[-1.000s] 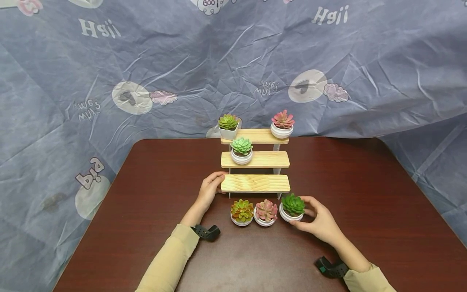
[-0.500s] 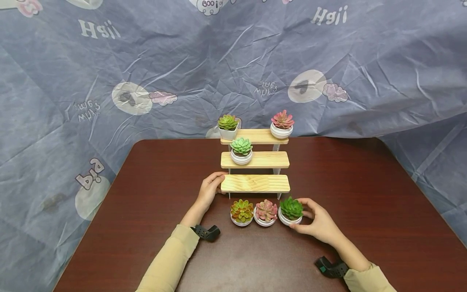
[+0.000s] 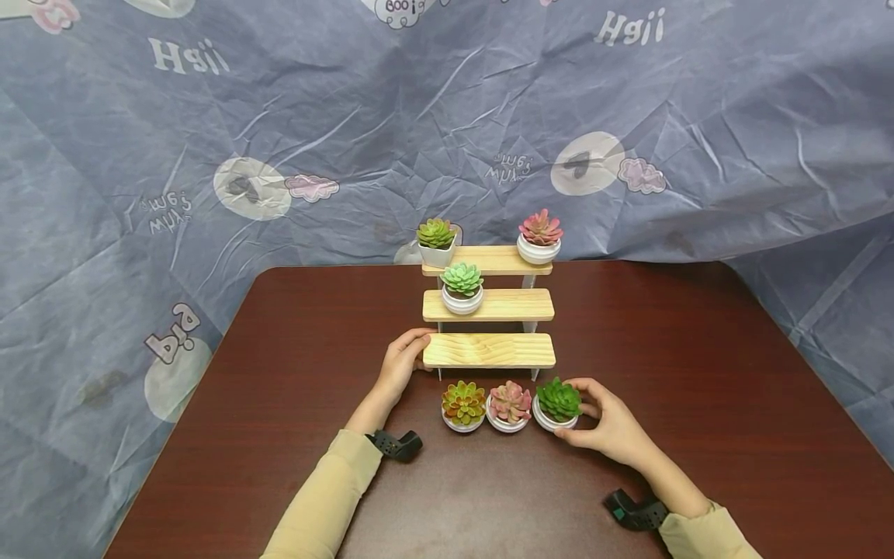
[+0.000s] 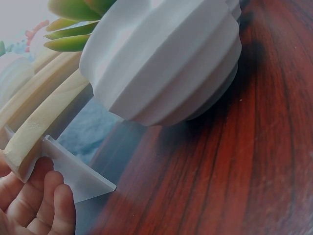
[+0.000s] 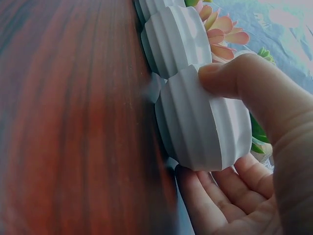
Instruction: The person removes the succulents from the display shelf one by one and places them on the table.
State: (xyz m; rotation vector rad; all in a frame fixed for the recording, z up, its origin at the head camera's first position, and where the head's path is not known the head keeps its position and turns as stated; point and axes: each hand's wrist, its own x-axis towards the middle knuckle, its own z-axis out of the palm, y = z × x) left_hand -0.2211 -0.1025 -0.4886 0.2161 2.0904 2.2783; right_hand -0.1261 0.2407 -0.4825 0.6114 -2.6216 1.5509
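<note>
A three-tier wooden stand [image 3: 489,352] with clear supports stands mid-table. My left hand [image 3: 403,363] grips the left end of its lowest board; the left wrist view shows the fingers [image 4: 63,208] curled beside a clear support. At the right end of a row of pots, my right hand [image 3: 606,419] holds a dark green potted succulent [image 3: 559,400]. In the right wrist view, the thumb and fingers lie around its white ribbed pot [image 5: 195,122]. Left of it are a pink potted succulent [image 3: 509,404] and a yellow-green potted succulent [image 3: 463,405].
On the top board are a green succulent in an angular pot [image 3: 436,242] and a red-pink potted succulent [image 3: 540,237]. A pale green potted succulent [image 3: 462,288] sits at the left of the middle board. Behind the dark table [image 3: 314,326] hangs a blue-grey cloth [image 3: 391,140].
The dark green potted succulent has moved slightly left and towards me with my right hand, up beside the pink one. My left hand has stayed on the stand.
</note>
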